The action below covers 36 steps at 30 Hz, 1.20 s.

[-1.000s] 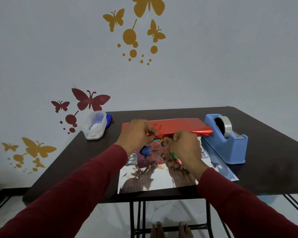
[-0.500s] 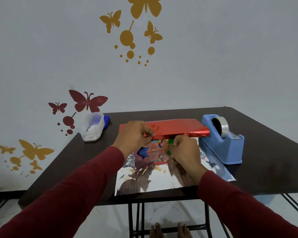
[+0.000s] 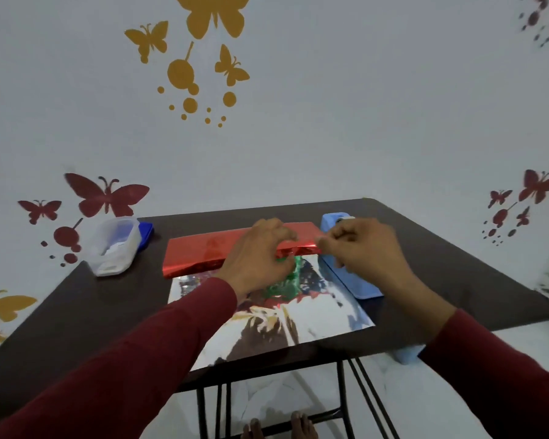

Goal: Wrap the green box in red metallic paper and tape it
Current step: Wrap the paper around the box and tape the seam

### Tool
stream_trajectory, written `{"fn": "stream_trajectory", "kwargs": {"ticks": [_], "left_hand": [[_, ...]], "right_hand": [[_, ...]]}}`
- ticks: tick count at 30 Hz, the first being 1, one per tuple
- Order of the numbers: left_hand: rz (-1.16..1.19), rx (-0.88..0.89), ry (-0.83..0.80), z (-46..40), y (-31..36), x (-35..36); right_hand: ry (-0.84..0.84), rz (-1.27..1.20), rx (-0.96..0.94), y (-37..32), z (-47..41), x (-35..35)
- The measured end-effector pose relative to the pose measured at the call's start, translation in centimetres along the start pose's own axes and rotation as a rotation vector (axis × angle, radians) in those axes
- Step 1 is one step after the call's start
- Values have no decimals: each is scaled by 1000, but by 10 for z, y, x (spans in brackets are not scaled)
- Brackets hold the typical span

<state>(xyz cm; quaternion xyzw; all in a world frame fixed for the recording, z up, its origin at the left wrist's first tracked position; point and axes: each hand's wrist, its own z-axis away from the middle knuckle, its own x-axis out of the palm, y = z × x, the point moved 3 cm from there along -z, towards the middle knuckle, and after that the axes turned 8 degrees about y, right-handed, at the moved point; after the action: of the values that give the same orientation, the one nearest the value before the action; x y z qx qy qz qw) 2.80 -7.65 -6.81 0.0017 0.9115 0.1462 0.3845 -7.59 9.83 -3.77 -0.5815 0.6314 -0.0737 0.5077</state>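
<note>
On dark table [image 3: 76,312]: green box [image 3: 293,270] sits under folded red metallic paper [image 3: 210,251], mostly hidden. Left hand [image 3: 257,255] curled on the fold, pinning it. Right hand [image 3: 358,248] fingers bunched at blue tape dispenser [image 3: 330,221]; tape grip unclear. Risk: fold springs open if left eases off.

Two bare hands, the left hand [image 3: 256,259] and right hand [image 3: 363,253], extend from long dark-red sleeves [image 3: 133,353] reaching the wrists, no rings or watch visible; below them, bare toes [image 3: 300,427] show
</note>
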Motion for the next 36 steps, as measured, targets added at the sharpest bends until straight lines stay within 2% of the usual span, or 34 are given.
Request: {"fn": "stream_trajectory", "kwargs": {"ticks": [3,6,8,10,13,16,19,24,29,36], "left_hand": [[53,55,-62,-18,30,23],[46,71,-135,-33,49,47],[27,76,-186,-42,54,61],[17,84,-227,-48,57,71],[8,96,-247,-54,57,79],[-2,94,-266,-58,53,82],[-16,90,-294,-59,50,83],[-18,84,-313,-60,51,81],[-18,172,-275,-55,57,80],[-27,167,-310,-52,57,85]], "right_hand": [[134,215,35,25,-16,-38],[76,287,232,55,-32,-53],[-66,143,425,69,-37,-50],[-219,-109,594,77,-39,-40],[-319,-256,731,79,-40,-32],[-383,-275,781,78,-42,-29],[-379,-361,815,78,-45,-27],[-270,-605,800,78,-45,-25],[-50,-731,735,98,-21,-24],[-33,-754,684,115,1,-16]]}}
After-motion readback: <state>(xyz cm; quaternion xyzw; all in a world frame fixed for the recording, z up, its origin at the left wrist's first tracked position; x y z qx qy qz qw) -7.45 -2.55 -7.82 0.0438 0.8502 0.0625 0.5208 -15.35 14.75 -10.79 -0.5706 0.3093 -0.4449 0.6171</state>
